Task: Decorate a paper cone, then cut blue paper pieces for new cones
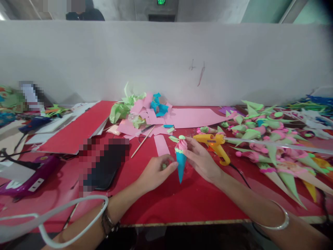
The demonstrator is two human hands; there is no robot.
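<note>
A paper ice cream cone point(181, 165) stands point-down over the red table, with a blue wrapper, a pink swirled top, a pale green frill and a green ball. From its right side, my right hand point(204, 159) grips it by the upper part, fingers closed around the pink top. My left hand point(158, 172) is on the other side, its fingers loosely curled and its thumb tip close against the blue paper. Something small and greenish shows under the left fingers; what it is I cannot make out. A yellow glue gun point(214, 144) lies just beyond my right hand.
Many finished paper cones point(270, 139) are heaped at the right. Crumpled paper scraps point(140, 107) and a thin wooden stick point(142, 141) lie behind my hands. At left are a dark phone point(106, 166), a red board point(75, 128) and a purple power strip point(33, 177).
</note>
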